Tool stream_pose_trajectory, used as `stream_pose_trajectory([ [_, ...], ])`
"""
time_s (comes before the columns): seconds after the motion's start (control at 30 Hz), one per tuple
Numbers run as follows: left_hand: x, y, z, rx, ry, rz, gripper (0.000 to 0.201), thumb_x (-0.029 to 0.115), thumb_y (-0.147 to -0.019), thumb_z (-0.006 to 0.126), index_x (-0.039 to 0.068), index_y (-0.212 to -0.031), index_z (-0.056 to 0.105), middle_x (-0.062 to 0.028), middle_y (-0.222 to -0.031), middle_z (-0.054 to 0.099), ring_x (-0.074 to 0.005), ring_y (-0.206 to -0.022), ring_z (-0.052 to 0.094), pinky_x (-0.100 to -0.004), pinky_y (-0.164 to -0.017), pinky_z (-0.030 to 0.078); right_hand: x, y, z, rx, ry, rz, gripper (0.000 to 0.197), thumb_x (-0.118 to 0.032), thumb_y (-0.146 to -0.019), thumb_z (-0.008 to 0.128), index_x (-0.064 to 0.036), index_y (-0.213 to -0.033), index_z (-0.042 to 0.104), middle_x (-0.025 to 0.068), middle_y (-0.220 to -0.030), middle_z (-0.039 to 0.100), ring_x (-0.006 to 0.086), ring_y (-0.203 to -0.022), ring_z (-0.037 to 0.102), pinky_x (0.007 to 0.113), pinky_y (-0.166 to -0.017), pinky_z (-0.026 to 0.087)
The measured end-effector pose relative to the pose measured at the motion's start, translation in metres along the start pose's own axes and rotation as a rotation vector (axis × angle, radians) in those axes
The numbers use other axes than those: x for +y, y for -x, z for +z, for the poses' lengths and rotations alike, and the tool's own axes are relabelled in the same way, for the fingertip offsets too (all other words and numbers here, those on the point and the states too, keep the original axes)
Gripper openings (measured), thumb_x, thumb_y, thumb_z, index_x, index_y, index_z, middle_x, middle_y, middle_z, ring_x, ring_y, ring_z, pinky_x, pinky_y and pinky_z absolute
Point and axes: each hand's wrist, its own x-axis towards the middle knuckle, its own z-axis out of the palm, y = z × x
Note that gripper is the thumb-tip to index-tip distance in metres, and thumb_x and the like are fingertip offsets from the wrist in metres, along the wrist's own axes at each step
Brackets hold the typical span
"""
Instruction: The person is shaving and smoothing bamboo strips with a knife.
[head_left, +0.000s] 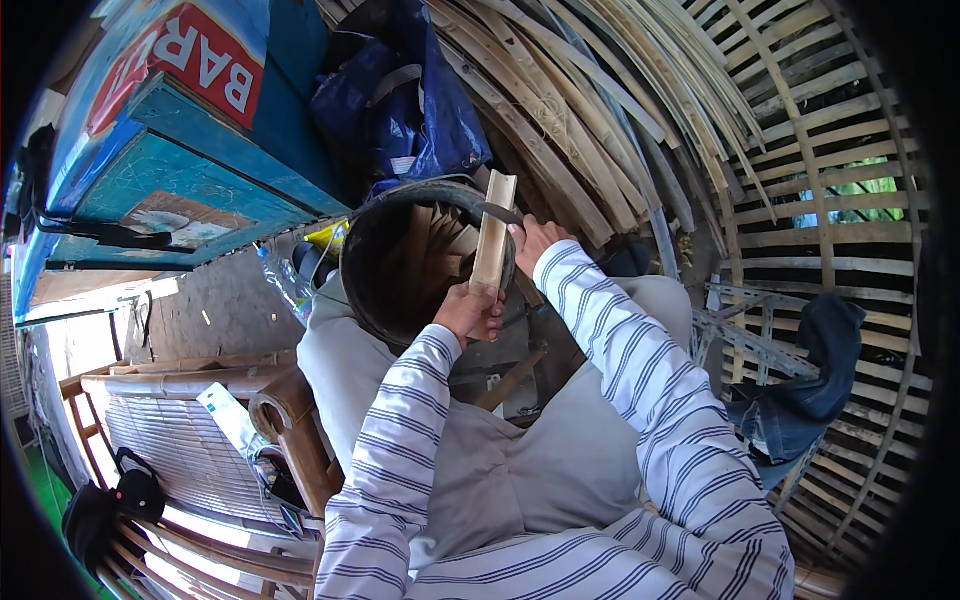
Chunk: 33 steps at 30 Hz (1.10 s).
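Note:
My left hand [471, 311] is wrapped round the lower end of a split bamboo piece [491, 248], a pale, trough-shaped length that stands tilted over the right rim of a black bucket [352, 262]. My right hand [541, 243] grips a knife, its handle hidden in the fingers. The dark knife blade [501, 213] lies across the bamboo near its upper end, touching it as far as I can tell. Inside the bucket are several brownish strips [428, 250], partly in shadow. The bucket sits between my knees.
Long bamboo slats [560, 110] are piled ahead to the right, beside a slatted bamboo wall [830, 180]. A blue bag [425, 120] and a blue wooden cabinet [220, 170] stand ahead to the left. A plastic bottle [283, 285], a bamboo bench [190, 450] and dark blue cloth [810, 380] lie around me.

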Motion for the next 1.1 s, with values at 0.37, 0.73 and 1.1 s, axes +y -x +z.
stream_pose_trajectory([
  [0.37, -0.021, 0.027, 0.004, 0.041, 0.066, -0.096, 0.016, 0.014, -0.093, 0.054, 0.000, -0.092, 0.050, -0.0064, -0.067, 0.048, -0.0171, -0.052, 0.046, -0.0322, -0.046, 0.041, 0.043, -0.069, 0.019, 0.067, -0.023, 0.241, 0.049, -0.042, -0.096, 0.040, -0.0025, -0.116, 0.061, 0.0210, -0.120, 0.059, 0.0356, -0.116, 0.053, 0.042, -0.100, 0.043],
  [0.73, 0.001, -0.001, -0.006, 0.079, -0.057, -0.115, 0.014, 0.013, -0.093, 0.052, -0.001, -0.091, 0.050, -0.0083, -0.066, 0.048, -0.0200, -0.051, 0.046, -0.0345, -0.047, 0.040, 0.041, -0.051, 0.009, 0.114, -0.283, 0.123, 0.060, -0.049, -0.096, 0.031, 0.0001, -0.116, 0.057, 0.0252, -0.118, 0.057, 0.0389, -0.113, 0.053, 0.047, -0.099, 0.040],
  [1.1, 0.004, -0.014, 0.006, 0.097, -0.073, -0.031, 0.005, 0.005, -0.087, 0.050, 0.001, -0.089, 0.050, -0.0090, -0.065, 0.048, -0.0200, -0.050, 0.046, -0.0346, -0.044, 0.038, 0.001, 0.075, 0.007, -0.008, 0.083, -0.259, 0.047, -0.047, -0.097, 0.034, -0.0044, -0.104, 0.053, 0.0239, -0.084, 0.064, 0.0426, -0.081, 0.063, 0.051, -0.074, 0.051],
])
